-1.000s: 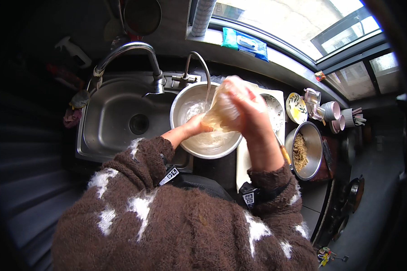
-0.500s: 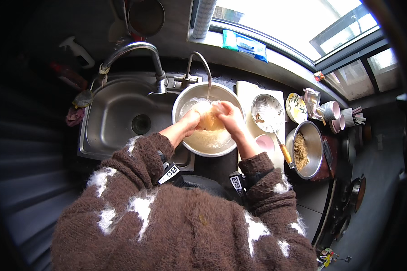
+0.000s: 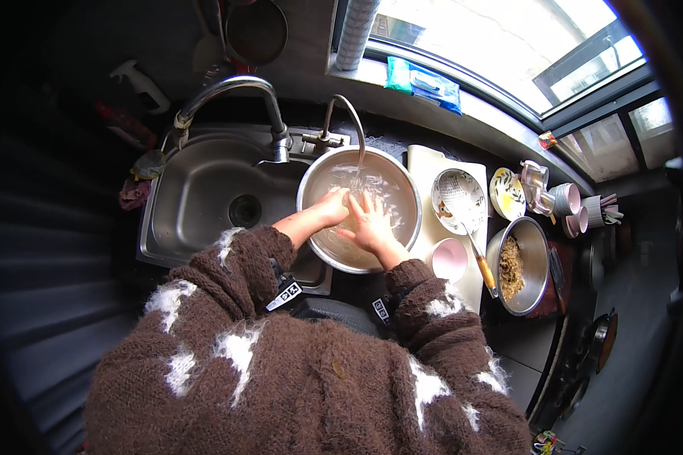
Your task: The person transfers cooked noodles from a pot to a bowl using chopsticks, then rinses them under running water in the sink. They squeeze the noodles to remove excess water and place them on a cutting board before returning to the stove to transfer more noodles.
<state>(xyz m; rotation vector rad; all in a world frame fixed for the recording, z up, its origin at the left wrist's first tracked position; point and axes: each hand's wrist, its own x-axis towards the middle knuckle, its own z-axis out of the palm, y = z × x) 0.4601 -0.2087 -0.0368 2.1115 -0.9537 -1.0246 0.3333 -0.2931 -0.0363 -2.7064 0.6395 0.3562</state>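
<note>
A round metal bowl of cloudy water stands by the sink, with both my hands inside it. My right hand lies over the water, fingers spread and the tips at the surface. Beside it, my left hand reaches into the middle of the bowl, its fingers partly hidden by the water and the glare. Whether it grips anything under the surface I cannot make out. From a thin curved tap a stream runs into the bowl close to my fingertips.
Left of the bowl is a steel sink with a large faucet. On the right are a perforated skimmer resting in a dish, a pink bowl, a metal bowl of brown crumbly food, a patterned plate and several stacked cups.
The pale yellowish clump held between both hands has gone from sight. My hands have lowered toward the water and my right fingers have spread. The whole view has shifted slightly.
</note>
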